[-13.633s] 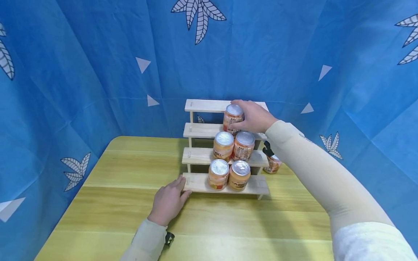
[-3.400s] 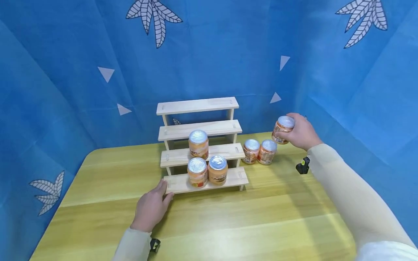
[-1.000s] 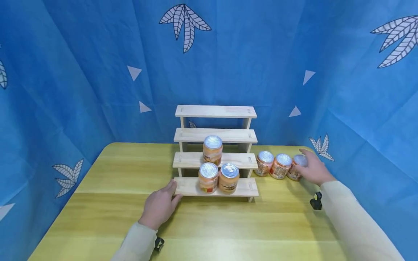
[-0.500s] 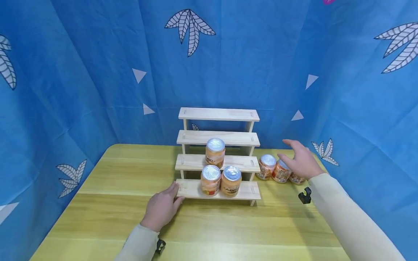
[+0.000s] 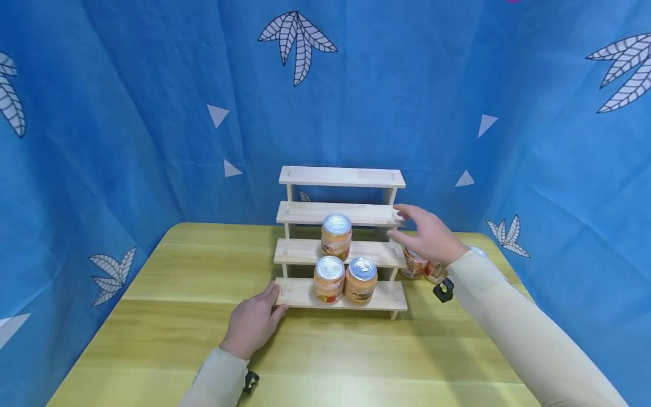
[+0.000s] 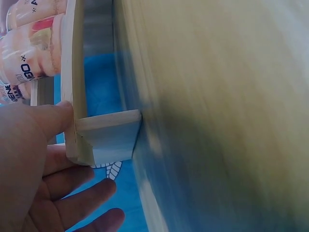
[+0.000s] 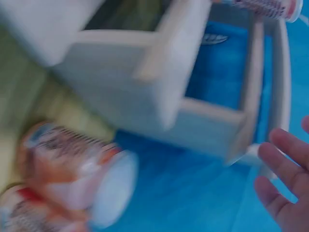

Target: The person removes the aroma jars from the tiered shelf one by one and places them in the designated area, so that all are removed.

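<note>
A four-step wooden display rack [image 5: 342, 177] stands on the table. My left hand [image 5: 251, 322] pinches the left end of its bottom step; in the left wrist view the thumb lies on the board [image 6: 75, 53], fingers around its end. Two orange cans with silver lids, a left can [image 5: 329, 280] and a right can [image 5: 361, 281], stand side by side on that bottom step. Another can [image 5: 336, 237] is on the step above. My right hand [image 5: 429, 234] holds nothing, its fingers spread by the rack's right end, over the cans [image 5: 413, 265] on the table.
Three cans stand in a row on the wooden table [image 5: 152, 316] right of the rack, partly hidden by the right arm; the farthest shows only its lid [image 5: 478, 251]. A blue cloth [image 5: 407, 85] with leaf prints hangs behind and at the sides.
Earlier my right hand held a can on the third step, later one above the table at right. That can now stands in the row; the hand has let go and moved left.
</note>
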`<state>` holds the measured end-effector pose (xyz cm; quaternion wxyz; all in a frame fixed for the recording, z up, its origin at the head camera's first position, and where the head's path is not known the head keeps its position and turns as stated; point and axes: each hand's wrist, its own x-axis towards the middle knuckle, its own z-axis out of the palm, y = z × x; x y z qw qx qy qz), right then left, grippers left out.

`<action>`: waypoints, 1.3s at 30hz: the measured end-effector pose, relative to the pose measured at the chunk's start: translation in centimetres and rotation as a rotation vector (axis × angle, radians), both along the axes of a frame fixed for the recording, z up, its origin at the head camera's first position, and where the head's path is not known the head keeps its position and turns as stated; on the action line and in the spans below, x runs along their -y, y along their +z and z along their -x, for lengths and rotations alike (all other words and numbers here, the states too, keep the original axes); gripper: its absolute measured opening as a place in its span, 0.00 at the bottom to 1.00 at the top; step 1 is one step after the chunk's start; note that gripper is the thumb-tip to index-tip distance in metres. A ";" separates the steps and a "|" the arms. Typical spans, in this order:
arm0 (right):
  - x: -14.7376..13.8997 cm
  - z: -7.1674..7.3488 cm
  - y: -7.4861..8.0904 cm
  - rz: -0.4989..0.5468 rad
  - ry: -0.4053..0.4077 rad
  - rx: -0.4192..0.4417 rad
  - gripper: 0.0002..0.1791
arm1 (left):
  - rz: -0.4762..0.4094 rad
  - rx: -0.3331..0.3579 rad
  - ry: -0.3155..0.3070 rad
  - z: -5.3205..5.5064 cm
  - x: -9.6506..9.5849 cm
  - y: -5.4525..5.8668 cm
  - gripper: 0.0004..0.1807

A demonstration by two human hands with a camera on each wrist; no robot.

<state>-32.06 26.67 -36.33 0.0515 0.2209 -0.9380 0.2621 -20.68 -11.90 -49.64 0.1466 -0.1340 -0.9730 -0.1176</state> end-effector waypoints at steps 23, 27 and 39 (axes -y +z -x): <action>11.4 0.8 1.2 -0.112 0.272 0.040 0.49 | -0.002 -0.005 0.003 -0.3 0.2 -0.5 0.30; 11.7 1.2 1.1 -0.124 0.242 0.025 0.48 | 0.006 -0.010 0.001 -0.1 0.2 -0.4 0.30; 11.6 1.2 0.9 -0.026 0.124 0.070 0.39 | 0.003 0.001 0.008 0.0 0.3 -0.4 0.30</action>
